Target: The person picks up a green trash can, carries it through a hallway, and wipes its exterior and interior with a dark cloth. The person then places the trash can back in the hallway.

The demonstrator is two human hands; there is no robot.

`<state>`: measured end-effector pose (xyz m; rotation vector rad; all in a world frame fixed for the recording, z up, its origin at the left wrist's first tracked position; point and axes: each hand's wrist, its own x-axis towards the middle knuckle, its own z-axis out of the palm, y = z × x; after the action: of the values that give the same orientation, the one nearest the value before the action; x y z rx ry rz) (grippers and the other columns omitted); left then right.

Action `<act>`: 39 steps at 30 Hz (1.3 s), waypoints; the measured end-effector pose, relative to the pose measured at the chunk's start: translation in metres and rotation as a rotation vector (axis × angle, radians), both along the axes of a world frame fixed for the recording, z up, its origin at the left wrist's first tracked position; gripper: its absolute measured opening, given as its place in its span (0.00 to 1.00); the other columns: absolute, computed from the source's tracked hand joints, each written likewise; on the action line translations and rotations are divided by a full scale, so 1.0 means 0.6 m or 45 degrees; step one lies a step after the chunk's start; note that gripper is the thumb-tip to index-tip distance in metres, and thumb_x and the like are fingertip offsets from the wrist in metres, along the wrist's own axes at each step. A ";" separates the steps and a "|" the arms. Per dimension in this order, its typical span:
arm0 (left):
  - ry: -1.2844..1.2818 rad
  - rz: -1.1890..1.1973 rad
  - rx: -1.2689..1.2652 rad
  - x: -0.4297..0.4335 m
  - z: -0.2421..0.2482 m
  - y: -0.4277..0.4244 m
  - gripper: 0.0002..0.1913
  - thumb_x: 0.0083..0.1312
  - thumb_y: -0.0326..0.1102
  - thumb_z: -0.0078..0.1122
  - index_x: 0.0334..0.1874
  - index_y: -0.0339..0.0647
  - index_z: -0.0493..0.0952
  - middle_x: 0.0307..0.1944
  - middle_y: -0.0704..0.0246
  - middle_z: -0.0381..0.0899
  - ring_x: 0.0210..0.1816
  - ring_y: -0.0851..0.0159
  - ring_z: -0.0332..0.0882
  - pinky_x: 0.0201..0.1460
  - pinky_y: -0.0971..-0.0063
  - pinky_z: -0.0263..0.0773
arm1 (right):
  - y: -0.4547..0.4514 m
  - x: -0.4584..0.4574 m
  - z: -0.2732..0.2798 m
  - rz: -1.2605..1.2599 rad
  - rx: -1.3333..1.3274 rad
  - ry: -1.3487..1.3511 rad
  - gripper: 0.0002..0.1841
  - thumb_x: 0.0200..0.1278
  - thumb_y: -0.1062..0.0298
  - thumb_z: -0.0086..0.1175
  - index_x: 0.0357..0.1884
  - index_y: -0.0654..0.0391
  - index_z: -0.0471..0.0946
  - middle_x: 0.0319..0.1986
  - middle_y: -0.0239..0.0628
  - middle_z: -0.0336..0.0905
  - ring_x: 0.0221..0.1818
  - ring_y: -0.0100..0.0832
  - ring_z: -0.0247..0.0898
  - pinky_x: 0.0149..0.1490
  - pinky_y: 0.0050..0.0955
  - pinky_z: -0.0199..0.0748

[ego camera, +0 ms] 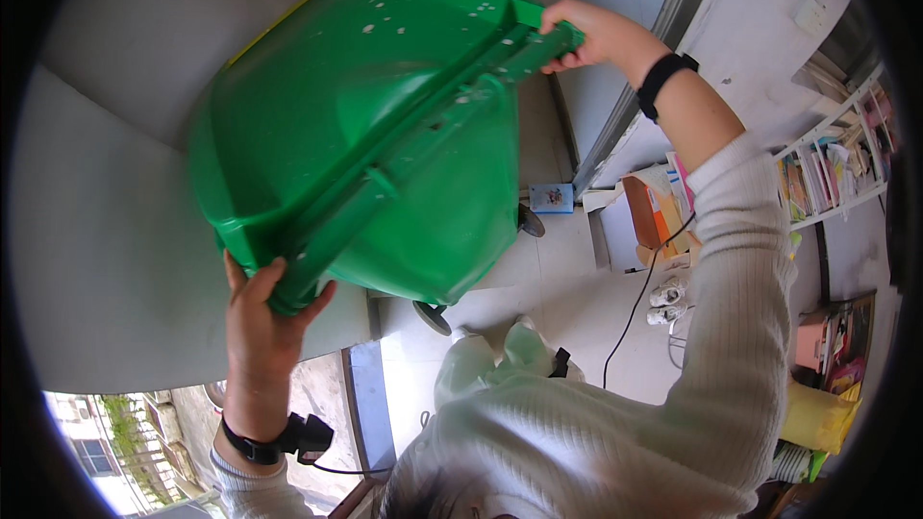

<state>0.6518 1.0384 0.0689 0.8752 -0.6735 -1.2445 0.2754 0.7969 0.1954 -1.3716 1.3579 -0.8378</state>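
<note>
A large green plastic wheelie bin (346,101) with a hinged lid fills the upper middle of the view. It looks tilted, and pale flecks dot its surface. My left hand (268,310) grips the near-left end of the bin's handle bar (433,140), thumb and fingers around the corner. At the far-right end of the same bar, my right hand (588,32) is closed around the plastic. Two dark wheels, one a wheel (433,318) and the other a wheel (530,221), show under the bin near the floor. The bin's inside is hidden.
A grey wall (115,231) curves close on the left. By the door frame (649,72) on the right lie a blue box (551,198) and an open carton (642,216). A black cable (642,295) hangs near white shoes (667,300). A bookshelf (829,166) stands farther right.
</note>
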 end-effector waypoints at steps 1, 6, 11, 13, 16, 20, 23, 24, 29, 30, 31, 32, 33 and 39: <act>-0.021 -0.034 -0.019 -0.034 0.009 -0.002 0.35 0.62 0.23 0.43 0.68 0.62 0.41 0.55 0.60 0.62 0.49 0.53 0.71 0.48 0.48 0.72 | -0.003 -0.037 -0.003 0.016 0.005 -0.006 0.14 0.40 0.65 0.55 0.32 0.59 0.71 0.25 0.43 0.73 0.24 0.38 0.74 0.21 0.22 0.66; -0.093 -0.078 0.055 -0.150 0.022 -0.042 0.41 0.62 0.22 0.42 0.69 0.64 0.30 0.57 0.59 0.59 0.49 0.53 0.71 0.44 0.51 0.72 | -0.026 -0.189 -0.078 -0.100 0.026 -0.214 0.12 0.44 0.67 0.53 0.34 0.57 0.72 0.28 0.40 0.74 0.24 0.36 0.73 0.29 0.29 0.74; -0.158 -0.129 0.096 -0.154 0.043 -0.120 0.43 0.61 0.21 0.41 0.70 0.66 0.30 0.57 0.58 0.60 0.45 0.53 0.73 0.43 0.52 0.71 | -0.025 -0.250 -0.119 -0.131 0.075 -0.419 0.12 0.47 0.69 0.51 0.36 0.60 0.71 0.30 0.40 0.75 0.26 0.36 0.73 0.31 0.31 0.76; -0.236 -0.115 0.118 -0.144 0.057 -0.155 0.40 0.58 0.22 0.42 0.70 0.69 0.41 0.59 0.63 0.60 0.51 0.54 0.69 0.46 0.47 0.71 | -0.014 -0.251 -0.124 -0.162 0.139 -0.472 0.13 0.48 0.69 0.51 0.37 0.61 0.70 0.31 0.42 0.75 0.27 0.37 0.73 0.30 0.30 0.75; -0.387 -0.145 0.144 -0.115 0.095 -0.225 0.41 0.58 0.22 0.42 0.70 0.69 0.42 0.58 0.63 0.61 0.50 0.55 0.70 0.45 0.49 0.72 | 0.003 -0.244 -0.138 -0.322 0.087 -0.630 0.13 0.51 0.68 0.49 0.38 0.61 0.68 0.30 0.45 0.73 0.26 0.38 0.71 0.26 0.27 0.71; -0.521 -0.232 0.139 -0.083 0.131 -0.287 0.41 0.57 0.23 0.43 0.71 0.68 0.42 0.57 0.65 0.63 0.50 0.56 0.71 0.46 0.50 0.72 | 0.045 -0.240 -0.183 -0.390 0.181 -0.770 0.11 0.53 0.70 0.46 0.39 0.62 0.67 0.35 0.46 0.72 0.32 0.37 0.71 0.31 0.31 0.73; -0.623 -0.275 0.095 -0.069 0.148 -0.321 0.42 0.56 0.23 0.44 0.71 0.66 0.42 0.57 0.68 0.63 0.49 0.59 0.71 0.47 0.52 0.72 | 0.093 -0.236 -0.227 -0.322 0.239 -0.850 0.11 0.53 0.71 0.46 0.39 0.62 0.68 0.38 0.47 0.73 0.35 0.38 0.72 0.32 0.31 0.74; -0.661 -0.290 0.064 -0.066 0.152 -0.330 0.42 0.56 0.23 0.45 0.71 0.66 0.43 0.57 0.68 0.63 0.49 0.60 0.71 0.47 0.52 0.72 | 0.110 -0.229 -0.244 -0.455 0.245 -0.869 0.11 0.53 0.72 0.45 0.40 0.63 0.68 0.39 0.46 0.73 0.36 0.37 0.73 0.33 0.32 0.74; -0.872 -0.441 -0.013 -0.048 0.176 -0.386 0.42 0.54 0.24 0.47 0.71 0.65 0.46 0.53 0.69 0.63 0.47 0.62 0.71 0.44 0.58 0.75 | 0.190 -0.134 -0.311 -0.584 -0.078 -1.192 0.16 0.53 0.75 0.44 0.46 0.62 0.68 0.41 0.42 0.74 0.39 0.37 0.74 0.39 0.33 0.75; -0.907 -0.408 -0.062 -0.044 0.176 -0.394 0.41 0.53 0.26 0.48 0.71 0.65 0.48 0.49 0.69 0.66 0.44 0.65 0.72 0.45 0.58 0.74 | 0.197 -0.111 -0.317 -0.571 -0.095 -1.259 0.17 0.54 0.75 0.44 0.48 0.61 0.68 0.41 0.41 0.74 0.39 0.37 0.74 0.40 0.34 0.74; -0.917 -0.414 -0.032 -0.031 0.177 -0.399 0.41 0.53 0.26 0.49 0.70 0.66 0.48 0.48 0.70 0.67 0.43 0.66 0.72 0.45 0.59 0.74 | 0.202 -0.087 -0.322 -0.598 -0.106 -1.257 0.17 0.54 0.75 0.43 0.48 0.61 0.68 0.42 0.41 0.74 0.39 0.37 0.74 0.40 0.33 0.75; -0.934 -0.424 -0.017 -0.014 0.180 -0.407 0.42 0.53 0.26 0.49 0.70 0.66 0.49 0.47 0.70 0.68 0.42 0.67 0.72 0.44 0.59 0.74 | 0.206 -0.062 -0.328 -0.625 -0.122 -1.256 0.18 0.54 0.76 0.43 0.49 0.60 0.68 0.42 0.40 0.74 0.39 0.37 0.74 0.40 0.33 0.75; -0.951 -0.438 -0.014 0.004 0.182 -0.413 0.42 0.52 0.26 0.49 0.70 0.67 0.49 0.46 0.70 0.69 0.41 0.67 0.73 0.44 0.60 0.74 | 0.210 -0.040 -0.332 -0.590 -0.134 -1.247 0.18 0.54 0.76 0.43 0.50 0.60 0.68 0.43 0.40 0.74 0.39 0.37 0.74 0.40 0.33 0.75; -0.820 -0.439 -0.080 0.065 0.173 -0.470 0.41 0.51 0.26 0.49 0.69 0.70 0.53 0.43 0.70 0.69 0.39 0.69 0.73 0.43 0.62 0.73 | 0.182 0.037 -0.303 -0.620 -0.160 -1.179 0.18 0.56 0.72 0.42 0.50 0.62 0.67 0.39 0.44 0.74 0.37 0.35 0.72 0.34 0.28 0.73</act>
<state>0.6911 0.7563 0.1728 1.1507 -1.4173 -1.2296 0.2974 0.9060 0.0137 -0.5562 0.8861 -1.6431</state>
